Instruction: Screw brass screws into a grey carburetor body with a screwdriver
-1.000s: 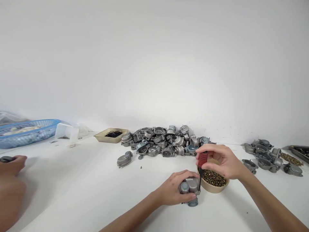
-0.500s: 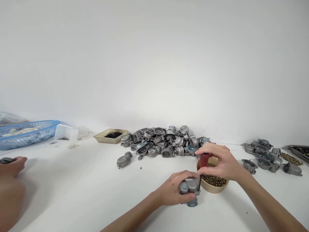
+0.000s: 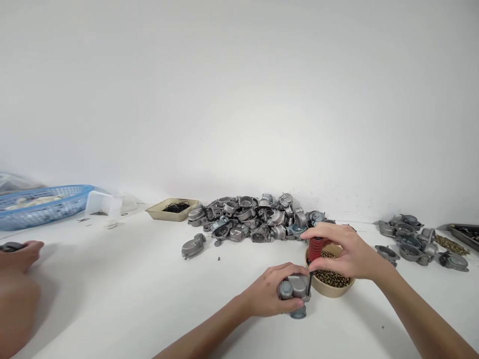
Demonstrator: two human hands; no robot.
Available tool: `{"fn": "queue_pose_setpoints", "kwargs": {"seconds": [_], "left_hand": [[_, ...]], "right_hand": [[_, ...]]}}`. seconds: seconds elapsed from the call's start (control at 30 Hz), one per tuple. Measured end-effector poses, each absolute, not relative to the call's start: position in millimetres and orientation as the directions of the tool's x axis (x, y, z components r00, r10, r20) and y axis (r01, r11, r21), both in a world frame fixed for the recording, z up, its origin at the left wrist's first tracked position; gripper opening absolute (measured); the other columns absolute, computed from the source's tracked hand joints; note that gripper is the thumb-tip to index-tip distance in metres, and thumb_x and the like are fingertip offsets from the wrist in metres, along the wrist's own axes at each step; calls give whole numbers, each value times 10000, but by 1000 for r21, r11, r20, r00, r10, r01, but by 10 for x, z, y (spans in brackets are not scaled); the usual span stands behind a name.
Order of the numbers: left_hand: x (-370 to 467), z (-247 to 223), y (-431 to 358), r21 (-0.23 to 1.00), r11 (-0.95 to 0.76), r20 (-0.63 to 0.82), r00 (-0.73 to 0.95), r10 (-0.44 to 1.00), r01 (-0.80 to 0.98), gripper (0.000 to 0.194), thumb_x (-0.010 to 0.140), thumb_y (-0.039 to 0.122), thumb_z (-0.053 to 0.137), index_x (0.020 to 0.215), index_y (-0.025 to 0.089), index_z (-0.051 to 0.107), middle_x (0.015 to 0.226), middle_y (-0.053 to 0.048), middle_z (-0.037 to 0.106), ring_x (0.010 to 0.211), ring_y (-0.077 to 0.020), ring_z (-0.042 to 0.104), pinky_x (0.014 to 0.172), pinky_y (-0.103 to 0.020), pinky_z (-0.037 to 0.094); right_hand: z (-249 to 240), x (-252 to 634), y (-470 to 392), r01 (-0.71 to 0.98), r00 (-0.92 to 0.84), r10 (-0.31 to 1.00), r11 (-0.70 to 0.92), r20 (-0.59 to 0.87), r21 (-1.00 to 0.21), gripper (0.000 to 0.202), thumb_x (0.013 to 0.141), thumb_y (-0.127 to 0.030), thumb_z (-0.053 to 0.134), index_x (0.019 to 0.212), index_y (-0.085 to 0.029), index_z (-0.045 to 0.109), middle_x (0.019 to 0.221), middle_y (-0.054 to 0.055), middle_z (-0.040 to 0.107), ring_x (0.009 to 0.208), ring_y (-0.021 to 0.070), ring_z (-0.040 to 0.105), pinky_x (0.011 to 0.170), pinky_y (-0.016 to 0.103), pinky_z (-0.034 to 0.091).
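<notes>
My left hand (image 3: 267,291) is closed around a grey metal carburetor (image 3: 298,285), holding it low over the white table. A red-handled screwdriver (image 3: 316,249) stands nearly upright in my right hand (image 3: 342,252), gripped between thumb and fingers. Its dark shaft reaches down to the right edge of the carburetor; the tip's exact seat is too small to make out. Just behind and to the right is a round tan bowl (image 3: 331,291) full of brass-coloured screws (image 3: 331,277), partly covered by my right hand.
Grey metal castings (image 3: 245,219) are heaped along the wall, with one bowl cover (image 3: 193,246) apart in front. More castings (image 3: 407,239) lie right, near loose screws (image 3: 451,245). Left are a tray of black rings (image 3: 160,215), a blue basket (image 3: 71,203) and another person's hand (image 3: 28,257).
Almost nothing differs. My hands keep the carburetor and screwdriver in the same place, with only a slight shift of the right fingers and of the view.
</notes>
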State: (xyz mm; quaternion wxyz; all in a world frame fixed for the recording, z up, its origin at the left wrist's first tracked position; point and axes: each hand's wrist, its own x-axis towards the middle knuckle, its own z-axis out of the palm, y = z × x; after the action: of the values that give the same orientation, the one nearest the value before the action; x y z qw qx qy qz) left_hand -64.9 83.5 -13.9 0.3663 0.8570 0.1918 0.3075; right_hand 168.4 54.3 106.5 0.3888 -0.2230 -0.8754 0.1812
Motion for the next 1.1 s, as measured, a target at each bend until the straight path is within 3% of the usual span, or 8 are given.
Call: {"fn": "queue_pose_setpoints", "kwargs": {"seconds": [0.17,0.27,0.4,0.5,0.67,0.8,0.93,1.1], "left_hand": [[-654,-156,835,741,-653,366,723,586,155,423,831,396,752,1206,240,634,1076,-26,703,923,-222,656,916,-370,523],[-658,-162,832,735,-666,385,729,566,129,450,831,382,749,1244,251,626,1101,-23,704,922,-216,655,908,-359,519],[-647,-173,828,721,-685,417,725,549,103,426,842,393,742,1230,257,632,1109,-18,709,939,-212,660,906,-338,509],[-647,-192,836,714,-689,419,709,567,128,416,866,451,719,1219,250,628,1090,-28,706,911,-215,662,878,-340,514],[-723,-128,882,645,-763,466,771,434,39,633,882,721,622,1318,262,588,1243,-97,646,1028,-269,651,954,-393,517],[-816,-1,905,672,-740,404,818,409,38,696,864,835,528,1258,277,665,1304,-116,603,934,-247,656,820,-355,555],[-872,63,903,668,-744,438,809,393,0,614,914,764,533,1234,268,701,1279,-122,637,860,-219,654,729,-319,561],[-824,50,860,648,-760,470,805,362,-37,337,938,437,640,1214,260,715,1173,-91,703,656,-132,620,650,-267,573]], "right_hand": [[1112,1641,467,96,-669,534,752,517,-653,311,1054,-246,579,1365,-257,592,1161,102,661,1008,227,681,839,369,633],[1116,1657,474,39,-662,565,683,493,-730,255,1024,-228,653,1278,-252,634,1064,75,710,931,211,713,799,333,626],[1077,1664,521,162,-601,550,795,580,-585,306,911,-343,850,1143,-245,675,890,17,716,727,166,672,659,271,567],[1046,1643,530,226,-581,478,872,659,-433,368,908,-442,844,1168,-251,666,834,1,699,709,167,633,660,290,526],[1034,1630,514,306,-589,539,838,602,-451,367,1022,-459,700,1340,-294,617,913,13,699,772,185,635,729,334,526],[1020,1629,531,294,-586,521,850,620,-436,381,1039,-441,679,1383,-299,595,922,16,693,781,184,638,722,326,531],[1000,1599,548,256,-560,458,888,690,-382,383,1040,-402,688,1392,-288,589,909,17,696,792,182,652,725,317,542],[1005,1579,568,255,-515,450,893,729,-371,332,1048,-378,677,1362,-297,607,947,13,696,784,168,656,741,318,547]]}}
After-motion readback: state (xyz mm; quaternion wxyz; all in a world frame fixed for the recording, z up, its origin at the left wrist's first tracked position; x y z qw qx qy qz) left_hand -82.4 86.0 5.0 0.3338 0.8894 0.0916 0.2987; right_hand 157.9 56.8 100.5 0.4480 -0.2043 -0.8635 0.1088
